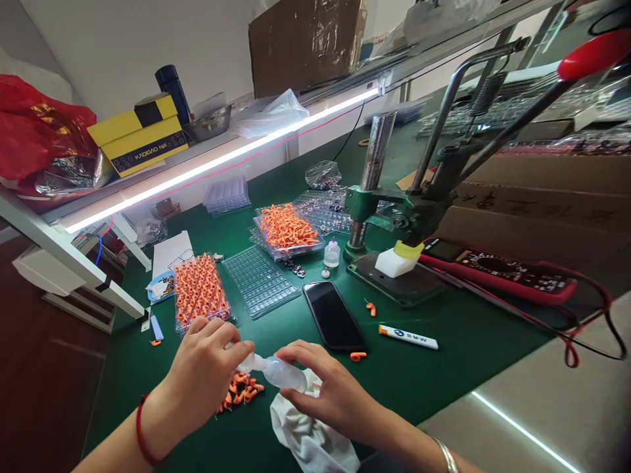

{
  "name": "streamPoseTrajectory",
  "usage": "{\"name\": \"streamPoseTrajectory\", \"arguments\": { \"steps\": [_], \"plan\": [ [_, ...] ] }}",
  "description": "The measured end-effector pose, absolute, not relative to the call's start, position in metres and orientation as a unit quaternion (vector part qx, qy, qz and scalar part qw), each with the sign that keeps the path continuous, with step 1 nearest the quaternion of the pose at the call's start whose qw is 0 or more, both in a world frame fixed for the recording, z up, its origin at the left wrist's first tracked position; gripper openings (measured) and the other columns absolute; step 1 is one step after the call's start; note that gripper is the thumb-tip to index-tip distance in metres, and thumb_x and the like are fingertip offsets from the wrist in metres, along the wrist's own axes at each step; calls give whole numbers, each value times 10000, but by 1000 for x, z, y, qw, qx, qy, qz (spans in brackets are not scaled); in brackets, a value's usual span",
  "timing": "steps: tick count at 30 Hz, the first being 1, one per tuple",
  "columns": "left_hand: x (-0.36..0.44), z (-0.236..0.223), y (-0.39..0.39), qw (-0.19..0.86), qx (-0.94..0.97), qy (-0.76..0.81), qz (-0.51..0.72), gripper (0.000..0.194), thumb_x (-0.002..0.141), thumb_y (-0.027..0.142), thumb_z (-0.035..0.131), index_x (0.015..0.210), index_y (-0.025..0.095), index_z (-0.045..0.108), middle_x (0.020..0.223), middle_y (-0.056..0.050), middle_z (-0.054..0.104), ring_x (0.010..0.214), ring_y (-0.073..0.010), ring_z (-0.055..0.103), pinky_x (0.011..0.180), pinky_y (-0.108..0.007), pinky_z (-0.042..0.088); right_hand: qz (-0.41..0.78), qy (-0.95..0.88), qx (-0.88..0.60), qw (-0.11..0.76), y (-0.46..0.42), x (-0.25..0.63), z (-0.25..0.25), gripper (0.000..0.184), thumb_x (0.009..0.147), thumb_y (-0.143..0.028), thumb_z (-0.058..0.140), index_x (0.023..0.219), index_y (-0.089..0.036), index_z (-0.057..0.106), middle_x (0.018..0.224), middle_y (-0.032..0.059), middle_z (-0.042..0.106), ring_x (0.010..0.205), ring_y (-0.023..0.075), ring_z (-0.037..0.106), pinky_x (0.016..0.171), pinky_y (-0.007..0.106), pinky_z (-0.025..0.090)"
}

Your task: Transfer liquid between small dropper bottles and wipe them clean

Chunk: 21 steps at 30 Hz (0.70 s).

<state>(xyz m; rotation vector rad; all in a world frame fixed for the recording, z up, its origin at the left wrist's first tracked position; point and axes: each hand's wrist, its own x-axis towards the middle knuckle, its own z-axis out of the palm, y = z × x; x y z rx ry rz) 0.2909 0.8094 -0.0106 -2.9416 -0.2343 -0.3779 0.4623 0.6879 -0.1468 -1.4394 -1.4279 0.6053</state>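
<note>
Bottle [286, 375] partly behind right hand [331, 389]

Place: you were in a small assembly workshop.
Workbench: your green tabletop [458, 368] stood beneath a shelf [162, 169] with a strip light [221, 159].
Press: a hand-lever press [404, 220] stood to your right.
Meter: a red multimeter [497, 266] lay beside it.
Parts: clear trays [261, 282] lay before you, one filled with orange pieces [202, 292].

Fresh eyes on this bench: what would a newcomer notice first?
Probably the orange parts, heaped near the picture's middle and set in rows farther left. Next, the press on the right, its red knob at the top corner. Lower down, the left hand and right hand hold a bottle.
</note>
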Motion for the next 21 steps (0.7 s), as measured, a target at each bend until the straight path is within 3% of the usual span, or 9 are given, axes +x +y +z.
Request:
{"name": "streamPoseTrajectory", "arguments": {
  "steps": [5, 21],
  "plan": [
    [289, -14, 812, 71, -983, -74, -149, 358, 768, -25, 653, 1002, 243, 695, 896, 8, 698, 823, -187, 636, 797, -345, 397, 249, -586, -593, 493, 689, 463, -147, 312, 784, -203, 723, 1091, -201, 664, 1083, 77, 694, 1018, 274, 616, 915, 429, 486],
    [286, -17, 814, 62, -983, -86, -148, 382, 729, -44, 649, 967, 250, 704, 872, 20, 708, 805, -181, 647, 782, -348, 374, 248, -587, -595, 490, 688, 462, -149, 295, 794, -238, 725, 1082, -215, 664, 1077, 76, 694, 1017, 280, 613, 911, 438, 492]
  ]
}}
